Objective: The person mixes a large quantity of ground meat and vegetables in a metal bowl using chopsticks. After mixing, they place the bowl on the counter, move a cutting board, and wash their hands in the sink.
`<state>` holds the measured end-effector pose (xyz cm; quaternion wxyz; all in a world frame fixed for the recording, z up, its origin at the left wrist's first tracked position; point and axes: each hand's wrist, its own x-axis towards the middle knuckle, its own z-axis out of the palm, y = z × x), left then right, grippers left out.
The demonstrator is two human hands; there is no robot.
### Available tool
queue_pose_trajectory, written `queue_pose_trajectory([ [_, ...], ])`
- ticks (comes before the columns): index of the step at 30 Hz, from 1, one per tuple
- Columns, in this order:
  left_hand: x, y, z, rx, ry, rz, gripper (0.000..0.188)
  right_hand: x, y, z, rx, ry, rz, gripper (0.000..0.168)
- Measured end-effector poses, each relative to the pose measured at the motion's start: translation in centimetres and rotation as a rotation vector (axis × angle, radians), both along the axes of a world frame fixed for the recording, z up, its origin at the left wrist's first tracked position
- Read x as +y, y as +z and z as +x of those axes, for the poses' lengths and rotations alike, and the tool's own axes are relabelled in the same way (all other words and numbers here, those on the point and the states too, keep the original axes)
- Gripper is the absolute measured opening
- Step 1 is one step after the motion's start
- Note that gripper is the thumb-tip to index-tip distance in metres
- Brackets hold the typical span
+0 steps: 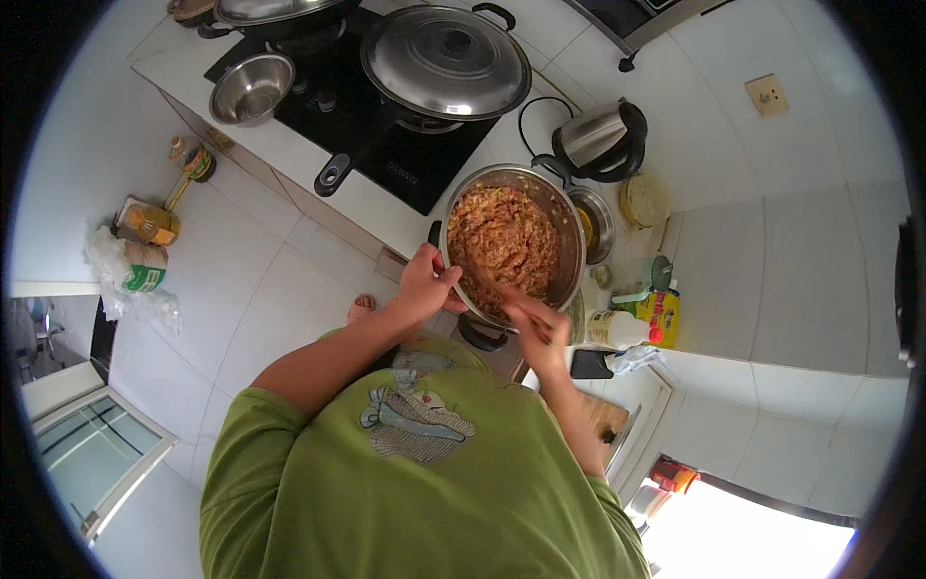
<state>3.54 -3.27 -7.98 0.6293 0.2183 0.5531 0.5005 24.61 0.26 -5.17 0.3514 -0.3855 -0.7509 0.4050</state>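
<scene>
A wide stainless steel pot [571, 210] with black handles holds a mound of minced meat mixture [506, 235] flecked with pale green and yellow bits. My left hand [427, 279] grips the pot's near left rim, thumb on top, close to one side handle. At the near right rim is my right hand [539, 329], blurred, its fingers reaching over the edge into the mixture. It is closed around thin sticks, apparently chopsticks, whose ends are lost in the blur and the meat. Another black handle [482, 335] juts out between my two hands.
Left of the pot, a black gas hob [405, 170] bears a lidded frying pan [448, 65] with its long handle towards me. A steel bowl [252, 90] sits by the hob's edge. Behind the pot are an electric kettle [597, 141] and a smaller metal bowl [597, 221]; a white bottle [615, 329] stands right.
</scene>
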Motion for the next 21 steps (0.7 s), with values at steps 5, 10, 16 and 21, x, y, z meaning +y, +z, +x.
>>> queue_pose_trajectory([
  [5, -0.1, 0.2, 0.2, -0.071, 0.038, 0.002, 0.02, 7.4, 0.5, -1.5, -0.065, -0.27, -0.035, 0.008],
  [10, -0.1, 0.5, 0.0, -0.026, -0.011, -0.035, 0.019, 0.7, 1.4, 0.8, -0.099, -0.083, -0.072, 0.01],
  [16, -0.4, 0.6, 0.3, -0.074, 0.062, 0.002, 0.019, 6.5, 0.1, -1.6, -0.026, -0.2, -0.047, 0.009],
  [21, -0.2, -0.4, 0.0, -0.074, 0.025, 0.015, 0.021, 1.5, -0.3, 2.6, -0.171, -0.09, -0.026, 0.014],
])
